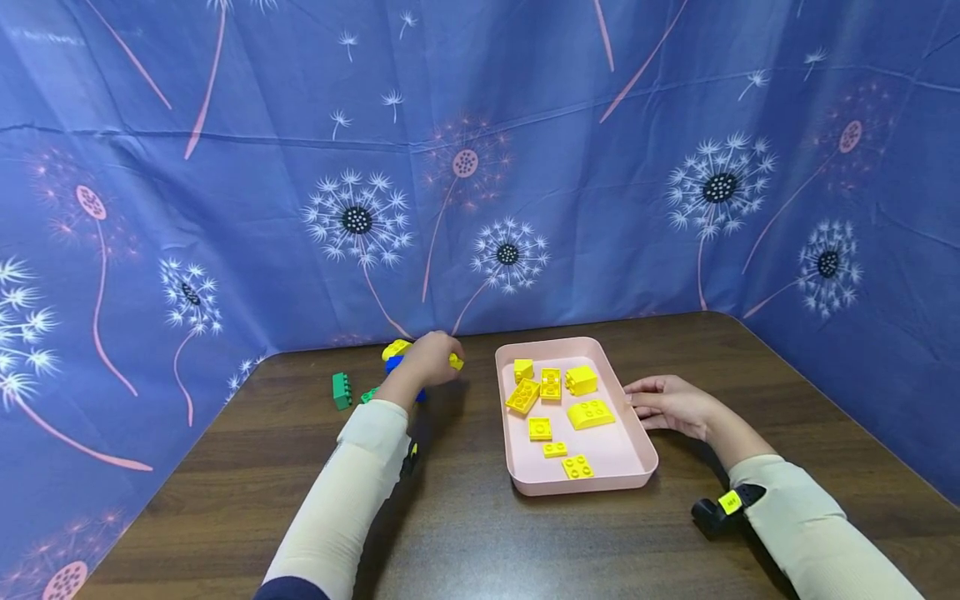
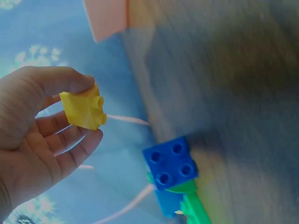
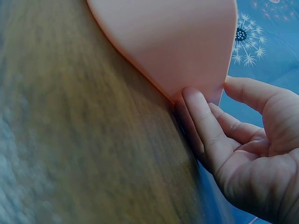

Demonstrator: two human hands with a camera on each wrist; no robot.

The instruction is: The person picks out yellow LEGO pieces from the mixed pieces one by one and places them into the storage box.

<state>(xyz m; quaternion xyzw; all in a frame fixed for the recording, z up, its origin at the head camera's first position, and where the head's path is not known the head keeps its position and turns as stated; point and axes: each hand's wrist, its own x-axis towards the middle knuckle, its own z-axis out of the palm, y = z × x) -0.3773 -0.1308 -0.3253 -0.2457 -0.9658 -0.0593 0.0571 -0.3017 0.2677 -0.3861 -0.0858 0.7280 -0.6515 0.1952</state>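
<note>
My left hand pinches a yellow toy brick between thumb and fingers, its studs pointing away from the palm. In the head view the hand is above a small pile at the table's back and hides most of the brick. A blue brick with studs up sits in that pile, below the hand. At the pink tray, my right hand touches the outer right wall with fairly straight fingers. Several yellow bricks lie spread inside the tray.
Beside the pile, a green brick lies on the dark wooden table, with another green piece near it. Another yellow brick is at the pile's back. A blue dandelion-print cloth hangs behind the table.
</note>
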